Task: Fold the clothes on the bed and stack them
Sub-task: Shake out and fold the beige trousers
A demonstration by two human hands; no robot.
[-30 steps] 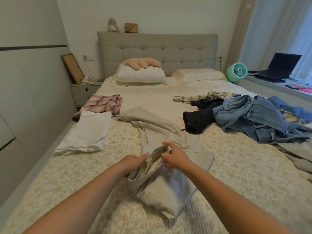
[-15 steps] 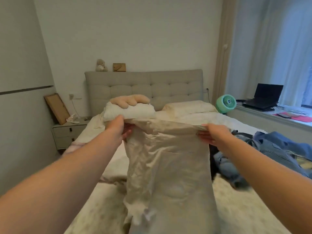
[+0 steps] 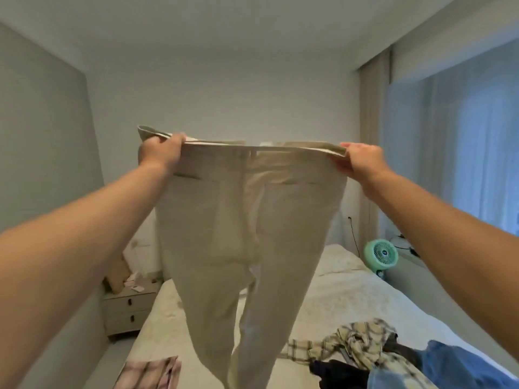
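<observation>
The trousers (image 3: 241, 226) were plain beige; the fan (image 3: 380, 253) was mint green; a shirt (image 3: 356, 343) was cream plaid; another garment (image 3: 148, 373) was pink check; the jeans (image 3: 455, 366) were blue; the bed (image 3: 351, 299) was cream, faintly patterned.

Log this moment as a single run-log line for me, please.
step: hold up to fold | item: beige trousers | left hand: grips waistband | right hand: grips waistband | legs: hang over bed
</observation>
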